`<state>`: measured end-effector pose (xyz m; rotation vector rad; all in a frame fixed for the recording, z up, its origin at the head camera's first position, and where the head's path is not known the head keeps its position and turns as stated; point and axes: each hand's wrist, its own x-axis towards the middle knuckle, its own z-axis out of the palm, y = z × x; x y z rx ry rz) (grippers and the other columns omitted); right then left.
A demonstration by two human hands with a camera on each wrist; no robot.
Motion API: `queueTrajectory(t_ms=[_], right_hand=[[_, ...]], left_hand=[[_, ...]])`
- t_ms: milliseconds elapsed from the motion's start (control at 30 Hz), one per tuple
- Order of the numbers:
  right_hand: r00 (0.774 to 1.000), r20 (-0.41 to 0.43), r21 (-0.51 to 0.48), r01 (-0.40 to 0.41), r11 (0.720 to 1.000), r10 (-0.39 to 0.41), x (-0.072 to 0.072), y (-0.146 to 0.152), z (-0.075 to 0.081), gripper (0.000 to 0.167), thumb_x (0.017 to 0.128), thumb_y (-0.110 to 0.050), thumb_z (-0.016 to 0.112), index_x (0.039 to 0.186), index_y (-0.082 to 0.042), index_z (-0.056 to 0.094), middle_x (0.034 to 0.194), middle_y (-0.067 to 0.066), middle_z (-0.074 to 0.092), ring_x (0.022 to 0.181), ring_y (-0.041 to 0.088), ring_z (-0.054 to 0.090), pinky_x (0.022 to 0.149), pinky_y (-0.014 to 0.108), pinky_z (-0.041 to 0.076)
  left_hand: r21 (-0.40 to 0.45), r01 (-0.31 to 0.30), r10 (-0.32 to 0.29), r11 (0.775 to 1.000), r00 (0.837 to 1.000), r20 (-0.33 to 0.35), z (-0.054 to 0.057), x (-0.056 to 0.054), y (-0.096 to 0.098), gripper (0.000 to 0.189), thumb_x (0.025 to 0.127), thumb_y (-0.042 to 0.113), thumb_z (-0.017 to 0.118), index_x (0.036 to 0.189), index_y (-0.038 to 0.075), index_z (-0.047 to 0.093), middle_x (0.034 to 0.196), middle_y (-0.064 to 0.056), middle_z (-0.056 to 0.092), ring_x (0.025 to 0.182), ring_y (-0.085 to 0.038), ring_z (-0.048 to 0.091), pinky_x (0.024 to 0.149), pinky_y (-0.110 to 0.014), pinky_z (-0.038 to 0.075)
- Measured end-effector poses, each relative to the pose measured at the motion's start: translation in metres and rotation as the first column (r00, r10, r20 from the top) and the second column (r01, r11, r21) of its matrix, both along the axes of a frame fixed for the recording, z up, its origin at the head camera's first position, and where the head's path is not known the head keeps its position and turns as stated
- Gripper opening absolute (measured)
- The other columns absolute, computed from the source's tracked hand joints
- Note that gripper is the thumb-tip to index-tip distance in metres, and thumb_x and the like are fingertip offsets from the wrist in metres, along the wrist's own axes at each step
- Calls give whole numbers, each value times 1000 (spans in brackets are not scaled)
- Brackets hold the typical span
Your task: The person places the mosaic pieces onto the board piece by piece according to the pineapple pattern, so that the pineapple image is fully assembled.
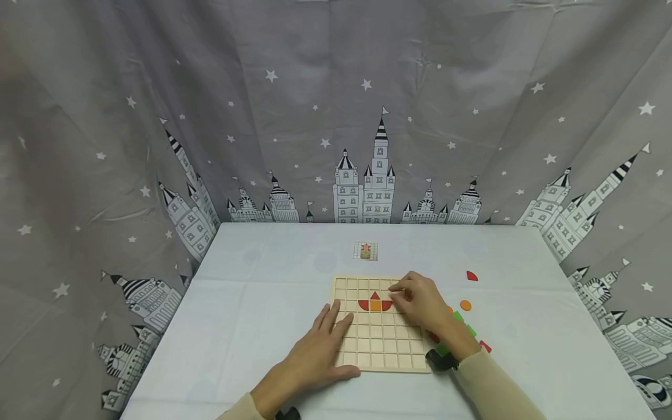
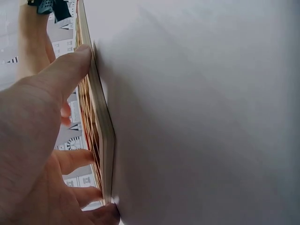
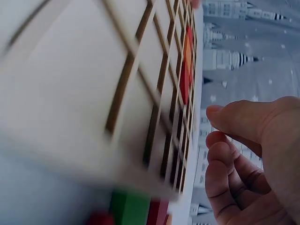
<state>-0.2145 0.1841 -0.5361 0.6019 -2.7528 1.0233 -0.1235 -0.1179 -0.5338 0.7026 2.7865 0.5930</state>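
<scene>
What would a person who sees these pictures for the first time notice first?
Probably the grey curtain with its white castles and stars, which fills the background behind the white table. Then the eye would go to the red and orange pieces on the wooden grid board, with the left hand on the board's left side and the right hand at its right.

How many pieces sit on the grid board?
4: a red triangle, an orange square one cell nearer, left red quarter-circle and right red quarter-circle flanking the square. The left hand or right hand may hide more.
</scene>
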Motion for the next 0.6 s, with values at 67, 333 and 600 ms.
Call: queueTrajectory(t_ms=[67,333,600], right_hand=[[1000,-8,5,11,1000,-11,1,10,0,16,100,-5,90,116,-5,91,100,3,76,80,7,55,71,23,51],[990,82,52,110,993,-114,1,51,0,28,102,-11,90,129,-9,88,106,3,76,84,12,56,70,23,49],[961,230,127,128,984,-155,-5,77,3,37,103,-16,87,140,-14,86,119,6,76,94,19,59,70,24,52]], left_hand=[[7,-1,1,1000,1000,-5,1,1,-2,118,91,72,92,179,9,45,193,-29,22,177,-55,30,125,-69,56],[19,-23,23,1000,1000,10,0,2,-13,121,91,70,94,179,3,43,193,-27,23,178,-52,32,130,-68,52],[14,-30,29,999,999,13,-1,-1,-16,119,91,70,93,178,5,45,194,-22,26,178,-51,31,130,-69,51]])
